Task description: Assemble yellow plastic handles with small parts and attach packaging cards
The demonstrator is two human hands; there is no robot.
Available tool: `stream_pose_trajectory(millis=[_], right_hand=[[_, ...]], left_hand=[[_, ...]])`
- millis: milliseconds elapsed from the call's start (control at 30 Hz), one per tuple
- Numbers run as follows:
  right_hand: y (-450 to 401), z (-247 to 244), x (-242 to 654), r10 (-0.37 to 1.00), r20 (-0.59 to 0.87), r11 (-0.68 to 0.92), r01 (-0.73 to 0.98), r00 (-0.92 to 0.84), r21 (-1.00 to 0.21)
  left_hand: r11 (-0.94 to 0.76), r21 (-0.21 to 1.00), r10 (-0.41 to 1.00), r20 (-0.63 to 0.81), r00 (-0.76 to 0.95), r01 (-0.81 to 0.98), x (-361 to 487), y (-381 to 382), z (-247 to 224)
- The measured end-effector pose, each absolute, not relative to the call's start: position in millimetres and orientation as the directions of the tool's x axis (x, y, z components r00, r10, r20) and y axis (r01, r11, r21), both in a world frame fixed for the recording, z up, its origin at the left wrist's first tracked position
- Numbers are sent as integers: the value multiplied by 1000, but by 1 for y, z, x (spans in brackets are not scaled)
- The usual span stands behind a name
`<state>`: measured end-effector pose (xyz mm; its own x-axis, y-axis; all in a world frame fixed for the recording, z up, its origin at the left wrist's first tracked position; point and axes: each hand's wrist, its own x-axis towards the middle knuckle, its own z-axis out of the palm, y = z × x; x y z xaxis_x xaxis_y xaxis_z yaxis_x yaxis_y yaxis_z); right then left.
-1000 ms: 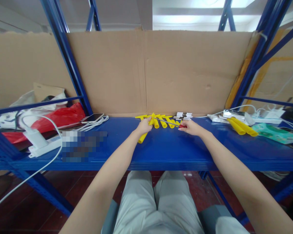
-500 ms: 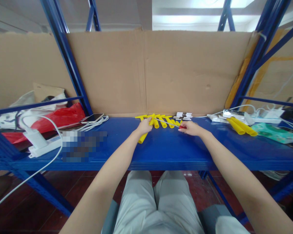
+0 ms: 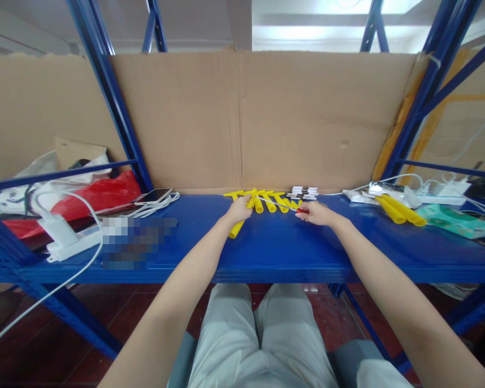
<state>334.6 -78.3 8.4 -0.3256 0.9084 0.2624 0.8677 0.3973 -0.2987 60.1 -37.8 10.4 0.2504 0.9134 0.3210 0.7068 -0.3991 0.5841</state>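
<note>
My left hand (image 3: 239, 209) is closed around a yellow T-shaped handle (image 3: 236, 229), whose round grip sticks out below the fingers toward the shelf's front edge. In my right hand (image 3: 317, 213) is a screwdriver (image 3: 303, 210) with a red handle. Its thin metal shaft points left, with the tip at the top part of the yellow handle; whether it sits in a screw is too small to tell. Several more yellow T-shaped pieces (image 3: 270, 205) lie in a row behind and between my hands. A small stack of white-and-black pieces (image 3: 303, 192) rests just behind my right hand.
Two yellow tubes (image 3: 400, 210) lie on the blue shelf (image 3: 283, 250) at right, beside a green packet (image 3: 455, 220) and white cables. A white power strip (image 3: 75, 240), red bag (image 3: 99, 196) and phone (image 3: 156, 195) are at left. Cardboard (image 3: 307, 118) closes the back.
</note>
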Motion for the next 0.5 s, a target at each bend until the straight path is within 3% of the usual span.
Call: stream_pose_trajectory(millis=[167, 500], right_hand=[[-82, 11, 331, 920, 242, 375, 870, -308, -319], [-63, -1, 348, 879, 351, 417, 878, -323, -236]], left_hand=[[-388, 595, 918, 314, 241, 704, 61, -42, 15], [-350, 542, 873, 485, 56, 764, 62, -48, 20]])
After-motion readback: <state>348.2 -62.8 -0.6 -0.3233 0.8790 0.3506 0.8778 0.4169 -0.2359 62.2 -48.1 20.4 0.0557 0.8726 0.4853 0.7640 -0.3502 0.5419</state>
